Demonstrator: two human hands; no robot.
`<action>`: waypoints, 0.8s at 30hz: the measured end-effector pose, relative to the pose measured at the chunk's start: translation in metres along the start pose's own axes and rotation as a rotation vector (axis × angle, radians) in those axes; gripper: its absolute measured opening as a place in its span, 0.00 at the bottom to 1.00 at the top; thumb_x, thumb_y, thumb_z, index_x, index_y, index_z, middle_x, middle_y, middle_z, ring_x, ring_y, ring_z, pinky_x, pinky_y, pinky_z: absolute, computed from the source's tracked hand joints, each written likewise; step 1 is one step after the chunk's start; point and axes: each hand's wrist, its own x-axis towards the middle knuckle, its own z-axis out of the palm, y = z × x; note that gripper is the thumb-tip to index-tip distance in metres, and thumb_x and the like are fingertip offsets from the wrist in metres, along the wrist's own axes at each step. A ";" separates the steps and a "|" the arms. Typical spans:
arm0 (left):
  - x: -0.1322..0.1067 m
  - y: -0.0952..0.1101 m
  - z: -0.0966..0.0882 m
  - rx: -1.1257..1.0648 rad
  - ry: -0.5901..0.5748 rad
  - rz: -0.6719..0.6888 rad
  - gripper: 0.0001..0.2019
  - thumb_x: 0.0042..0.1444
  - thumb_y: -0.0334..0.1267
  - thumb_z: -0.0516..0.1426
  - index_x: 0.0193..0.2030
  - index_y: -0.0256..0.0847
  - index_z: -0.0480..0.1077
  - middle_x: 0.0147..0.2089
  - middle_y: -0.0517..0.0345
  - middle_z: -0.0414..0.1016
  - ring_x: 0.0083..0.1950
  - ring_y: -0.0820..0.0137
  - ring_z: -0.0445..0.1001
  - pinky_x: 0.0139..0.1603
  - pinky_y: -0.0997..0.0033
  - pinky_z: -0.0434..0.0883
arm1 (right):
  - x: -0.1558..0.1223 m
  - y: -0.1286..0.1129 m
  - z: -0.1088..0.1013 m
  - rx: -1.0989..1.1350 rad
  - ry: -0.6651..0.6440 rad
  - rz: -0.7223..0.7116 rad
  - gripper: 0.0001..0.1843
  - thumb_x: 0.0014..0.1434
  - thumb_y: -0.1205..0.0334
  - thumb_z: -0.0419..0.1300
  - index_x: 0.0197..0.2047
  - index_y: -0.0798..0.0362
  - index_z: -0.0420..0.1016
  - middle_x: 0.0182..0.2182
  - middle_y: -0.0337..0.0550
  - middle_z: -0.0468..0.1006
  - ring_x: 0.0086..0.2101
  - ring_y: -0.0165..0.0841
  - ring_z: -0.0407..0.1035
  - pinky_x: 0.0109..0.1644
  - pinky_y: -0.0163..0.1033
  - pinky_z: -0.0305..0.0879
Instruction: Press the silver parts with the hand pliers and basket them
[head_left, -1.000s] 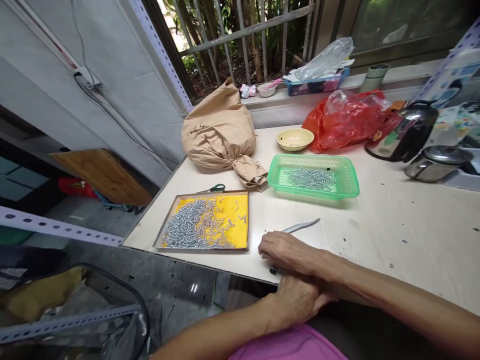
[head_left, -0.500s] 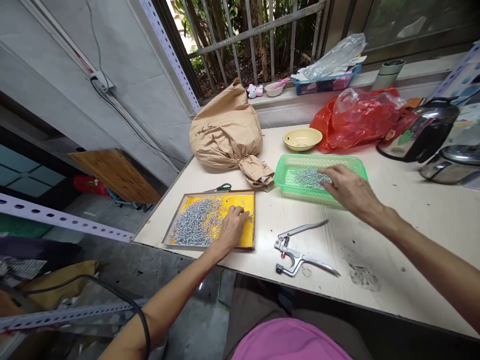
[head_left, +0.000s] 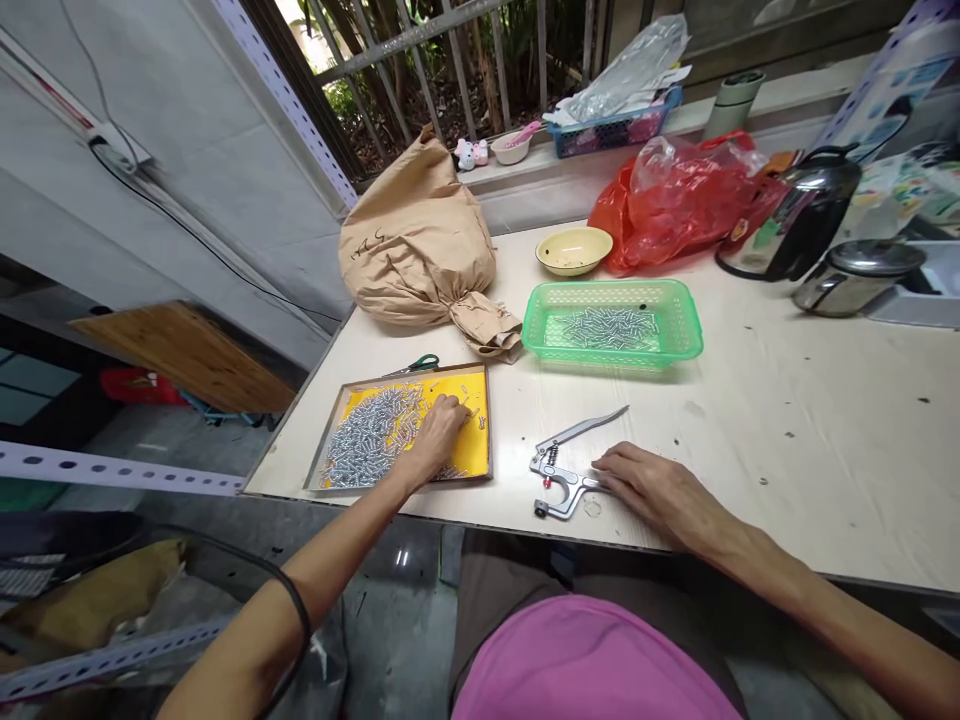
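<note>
My left hand (head_left: pixel 435 436) rests on the yellow tray (head_left: pixel 475 452), fingers bent down and drawn together in the heap of small silvery metal pieces (head_left: pixel 367 440). What the fingertips pinch is hidden. My right hand (head_left: pixel 652 487) lies flat over the lower handle of the metal hand pliers (head_left: pixel 556 478) near the table's front edge, fingers stretched toward the pliers' head. The upper handle sticks out free behind the hand. A green plastic basket (head_left: pixel 679 330) with more silvery pieces stands beyond the pliers.
A tied brown paper sack (head_left: pixel 412 250) and green-handled scissors (head_left: pixel 420 364) sit behind the tray. A yellow bowl (head_left: pixel 574 250), red plastic bag (head_left: pixel 675 200), kettle (head_left: pixel 795 215) and steel pot (head_left: pixel 855 275) line the back right. A barred window is behind.
My right hand came back from the green basket to the pliers' handle. My left hand stayed on the yellow tray, shifting slightly among the pieces. The camera view swung a little.
</note>
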 end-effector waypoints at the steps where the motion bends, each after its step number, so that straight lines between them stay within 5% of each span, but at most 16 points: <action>1: 0.000 0.000 0.000 0.002 0.007 -0.022 0.14 0.61 0.31 0.48 0.33 0.35 0.73 0.37 0.47 0.71 0.43 0.64 0.65 0.43 0.67 0.63 | -0.002 0.001 0.002 0.003 -0.001 0.004 0.17 0.68 0.60 0.44 0.45 0.50 0.73 0.39 0.46 0.74 0.37 0.33 0.71 0.41 0.39 0.69; 9: 0.006 0.004 0.001 -0.066 0.061 -0.206 0.12 0.54 0.25 0.48 0.35 0.33 0.73 0.35 0.47 0.73 0.37 0.67 0.68 0.39 0.69 0.62 | -0.009 -0.004 0.012 0.003 0.031 -0.013 0.15 0.66 0.59 0.47 0.44 0.49 0.74 0.35 0.46 0.74 0.33 0.34 0.70 0.38 0.39 0.68; 15: 0.002 0.012 -0.012 -0.061 0.060 -0.237 0.11 0.52 0.26 0.49 0.27 0.33 0.73 0.32 0.46 0.74 0.37 0.65 0.70 0.39 0.67 0.63 | -0.010 -0.008 0.010 -0.061 0.005 0.026 0.14 0.66 0.62 0.46 0.44 0.51 0.73 0.35 0.46 0.72 0.36 0.34 0.69 0.40 0.38 0.66; 18: -0.010 0.037 -0.021 -0.393 0.139 -0.270 0.09 0.53 0.33 0.53 0.33 0.36 0.75 0.35 0.50 0.76 0.37 0.66 0.72 0.40 0.68 0.66 | -0.010 -0.009 0.007 -0.114 -0.045 0.060 0.13 0.66 0.64 0.48 0.43 0.53 0.74 0.35 0.46 0.71 0.35 0.34 0.68 0.38 0.37 0.65; 24: -0.037 0.107 -0.004 -1.029 -0.064 -0.299 0.12 0.48 0.42 0.59 0.37 0.37 0.74 0.29 0.57 0.75 0.27 0.72 0.70 0.26 0.75 0.64 | -0.008 -0.009 0.006 -0.184 -0.068 0.096 0.11 0.65 0.64 0.50 0.43 0.53 0.74 0.36 0.45 0.71 0.36 0.33 0.66 0.36 0.36 0.60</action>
